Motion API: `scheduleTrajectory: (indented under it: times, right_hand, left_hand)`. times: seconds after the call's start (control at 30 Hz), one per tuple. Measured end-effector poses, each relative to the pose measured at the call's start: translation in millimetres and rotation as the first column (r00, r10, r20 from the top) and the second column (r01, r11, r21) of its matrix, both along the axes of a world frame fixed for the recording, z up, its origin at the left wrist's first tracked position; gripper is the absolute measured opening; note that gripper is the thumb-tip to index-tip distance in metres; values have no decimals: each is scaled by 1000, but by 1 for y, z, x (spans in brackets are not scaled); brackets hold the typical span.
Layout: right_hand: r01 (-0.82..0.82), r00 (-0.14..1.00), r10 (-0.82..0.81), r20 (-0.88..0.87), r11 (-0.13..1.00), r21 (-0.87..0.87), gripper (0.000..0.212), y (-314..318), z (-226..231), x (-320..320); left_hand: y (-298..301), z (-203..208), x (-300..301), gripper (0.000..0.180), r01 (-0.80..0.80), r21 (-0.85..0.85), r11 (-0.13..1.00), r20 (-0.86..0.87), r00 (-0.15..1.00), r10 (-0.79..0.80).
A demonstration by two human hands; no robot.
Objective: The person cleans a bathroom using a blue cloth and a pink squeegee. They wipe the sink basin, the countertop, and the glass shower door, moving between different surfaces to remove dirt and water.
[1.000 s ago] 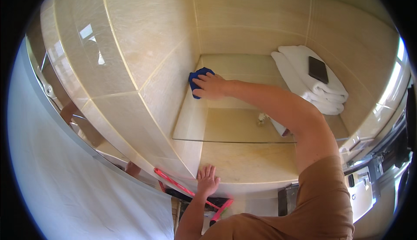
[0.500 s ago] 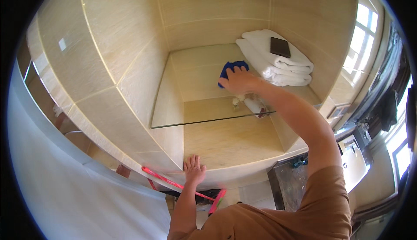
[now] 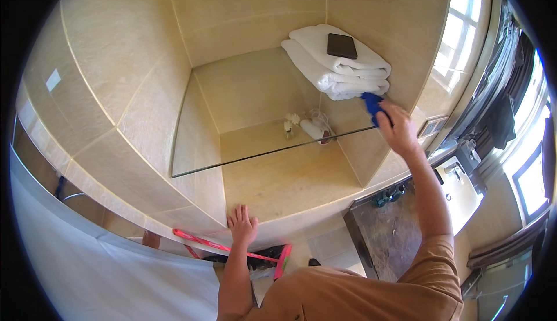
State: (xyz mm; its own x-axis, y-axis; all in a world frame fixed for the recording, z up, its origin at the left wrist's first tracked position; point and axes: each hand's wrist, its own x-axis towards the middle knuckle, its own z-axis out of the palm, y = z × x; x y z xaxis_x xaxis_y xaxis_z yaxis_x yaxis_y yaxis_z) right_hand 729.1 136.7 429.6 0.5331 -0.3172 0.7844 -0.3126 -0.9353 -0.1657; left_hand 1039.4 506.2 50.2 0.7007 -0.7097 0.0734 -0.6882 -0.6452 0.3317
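My right hand [image 3: 397,128] grips a blue cloth [image 3: 373,107] at the right end of the glass shelf [image 3: 249,94], by its front edge. Just behind the cloth lie folded white towels [image 3: 342,68] with a dark flat rectangular case [image 3: 342,46] on top. My left hand [image 3: 242,226] rests with fingers spread on the front edge of the tiled ledge [image 3: 284,184] below. Seen through the glass, a white flower ornament [image 3: 289,126] and a white object with a cord [image 3: 313,129] sit on that lower ledge.
Tiled walls [image 3: 122,48] enclose the niche. A pink-handled tool [image 3: 226,246] leans below my left hand, beside a white curtain-like sheet [image 3: 104,240]. To the right are a dark stone counter [image 3: 386,234], a white basin [image 3: 461,193] and dark curtains [image 3: 499,89].
My right hand has moved the blue cloth from the middle of the glass shelf to its front right end. My left hand stays on the ledge. The view has shifted slightly.
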Motion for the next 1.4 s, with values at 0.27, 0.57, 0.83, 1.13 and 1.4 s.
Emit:
scheduleTrajectory:
  times: [0.27, 0.57, 0.83, 1.13, 1.4]
  right_hand:
    - [110, 992, -121, -46, 975, -195, 38, 19, -12, -2]
    - [-43, 983, 68, 172, 989, -143, 33, 28, -9, -24]
    - [297, 752, 123, 647, 814, -500, 33, -1, 124, -49]
    - [425, 454, -891, 24, 193, -884, 47, -38, 210, -2]
    - [128, 574, -762, -299, 444, -887, 52, -52, 96, -21]
  left_hand:
    - [0, 6, 1, 72, 0, 11, 1000, -24, 1000, 1]
    - [-4, 4, 1, 73, 1, 52, 999, -26, 1000, 1]
    - [-1, 10, -2, 72, -14, 28, 1000, -30, 999, 15]
    - [-8, 7, -4, 71, -6, -15, 1000, 6, 1000, 6]
    - [-4, 8, -8, 73, -34, -42, 999, -48, 998, 32]
